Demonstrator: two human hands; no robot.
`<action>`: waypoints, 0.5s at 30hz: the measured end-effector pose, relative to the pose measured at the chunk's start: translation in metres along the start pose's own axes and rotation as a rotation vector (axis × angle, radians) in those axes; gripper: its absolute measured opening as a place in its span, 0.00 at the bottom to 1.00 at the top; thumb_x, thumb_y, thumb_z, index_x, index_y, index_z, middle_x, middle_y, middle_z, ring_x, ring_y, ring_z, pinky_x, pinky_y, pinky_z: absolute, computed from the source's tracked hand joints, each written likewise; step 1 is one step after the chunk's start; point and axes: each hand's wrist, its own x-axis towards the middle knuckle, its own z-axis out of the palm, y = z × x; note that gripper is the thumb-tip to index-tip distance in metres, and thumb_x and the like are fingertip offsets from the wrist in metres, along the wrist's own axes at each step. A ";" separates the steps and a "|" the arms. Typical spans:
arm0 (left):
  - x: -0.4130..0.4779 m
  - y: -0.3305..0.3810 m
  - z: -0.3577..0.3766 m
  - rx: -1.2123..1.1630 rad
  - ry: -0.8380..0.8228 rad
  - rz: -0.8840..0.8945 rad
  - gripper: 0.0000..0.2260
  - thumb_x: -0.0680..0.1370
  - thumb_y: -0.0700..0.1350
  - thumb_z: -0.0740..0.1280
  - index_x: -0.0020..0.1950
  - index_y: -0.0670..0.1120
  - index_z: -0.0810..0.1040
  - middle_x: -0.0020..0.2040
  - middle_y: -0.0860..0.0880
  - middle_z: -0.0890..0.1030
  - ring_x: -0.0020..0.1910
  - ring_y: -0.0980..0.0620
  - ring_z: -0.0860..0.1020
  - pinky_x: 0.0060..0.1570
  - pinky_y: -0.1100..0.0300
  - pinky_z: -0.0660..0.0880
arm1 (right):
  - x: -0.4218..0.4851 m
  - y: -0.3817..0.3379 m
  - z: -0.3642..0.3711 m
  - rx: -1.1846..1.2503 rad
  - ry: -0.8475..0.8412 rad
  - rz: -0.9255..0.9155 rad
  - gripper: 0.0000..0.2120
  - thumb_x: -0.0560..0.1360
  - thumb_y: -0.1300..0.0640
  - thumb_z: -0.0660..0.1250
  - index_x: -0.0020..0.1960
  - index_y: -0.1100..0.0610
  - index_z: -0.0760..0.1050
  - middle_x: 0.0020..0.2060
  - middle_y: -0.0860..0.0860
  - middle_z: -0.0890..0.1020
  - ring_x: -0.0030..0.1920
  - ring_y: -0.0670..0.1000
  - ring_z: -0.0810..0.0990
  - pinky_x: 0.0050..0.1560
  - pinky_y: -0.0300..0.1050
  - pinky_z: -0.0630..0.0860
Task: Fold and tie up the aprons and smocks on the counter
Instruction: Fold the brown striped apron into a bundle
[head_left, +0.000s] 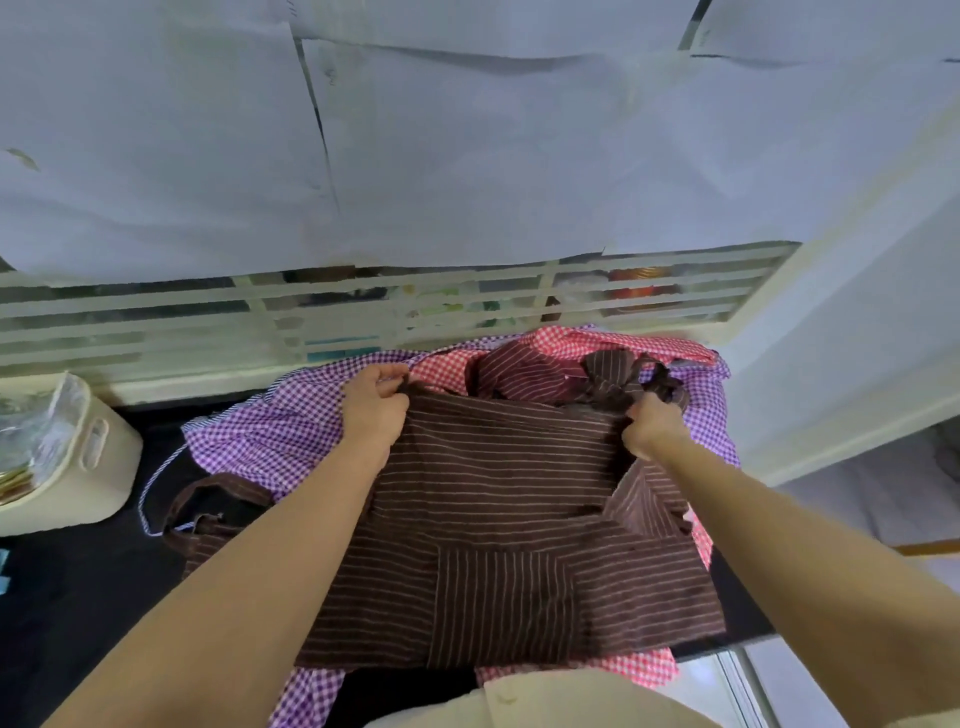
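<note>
Now, near edge: the brown striped apron (519, 545) lies spread over the dark counter (78, 597), hem toward the person, patch pocket (501, 597) face up.
Underlay: a purple check smock (270, 441) and a red check garment (613, 345) lie beneath it and show past its sides and hem, so the apron rests on other cloth.
Loose tie: a brown strap (208, 493) loops on the counter left of the apron, beside a thin blue-striped tie (150, 488).
Left hand (376, 405): fingers pinch the apron's far left corner.
Right hand (652, 428): fingers curl tight on the far right corner; the hands are well apart, with the far edge stretched between them.
Behind the hands: a second brown striped piece (524, 371) sits bunched on the red check, its straps just beside the right hand.
Far: cream basket (88, 467) at left, louvred grille (156, 322), paper sheets (467, 156) above.
Step (judged): squaring the top edge ahead of a first fold.
Risk 1: lifting or pulling may drag the check garments along, because the apron lies on them.
Risk 2: I cannot tell whose straps lie by the right hand; if snagged, a pull hauls the bundle too.
Risk 3: the loose brown strap may get folded inside, leaving nothing to tie with.
Risk 4: cloth at the near right seems to overhang the counter and could slide off.
</note>
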 end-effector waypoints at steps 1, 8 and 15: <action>0.000 0.000 0.003 -0.009 -0.025 -0.003 0.21 0.75 0.28 0.63 0.62 0.49 0.77 0.64 0.47 0.78 0.60 0.50 0.77 0.61 0.53 0.76 | 0.002 0.006 -0.008 0.061 0.072 -0.009 0.16 0.76 0.65 0.62 0.63 0.65 0.74 0.59 0.64 0.77 0.56 0.63 0.78 0.52 0.50 0.75; -0.003 0.002 -0.005 -0.090 -0.134 0.049 0.34 0.74 0.25 0.63 0.75 0.51 0.66 0.73 0.49 0.69 0.70 0.50 0.69 0.68 0.49 0.71 | 0.014 -0.033 -0.029 -0.206 0.029 -0.206 0.19 0.76 0.60 0.65 0.66 0.53 0.74 0.60 0.55 0.79 0.59 0.59 0.77 0.64 0.56 0.73; -0.012 0.008 -0.010 -0.108 -0.176 0.084 0.37 0.71 0.22 0.60 0.76 0.50 0.64 0.74 0.49 0.66 0.73 0.52 0.65 0.71 0.49 0.66 | -0.001 -0.103 0.009 0.099 -0.500 -0.706 0.14 0.79 0.51 0.66 0.63 0.52 0.75 0.59 0.50 0.78 0.59 0.51 0.77 0.68 0.51 0.70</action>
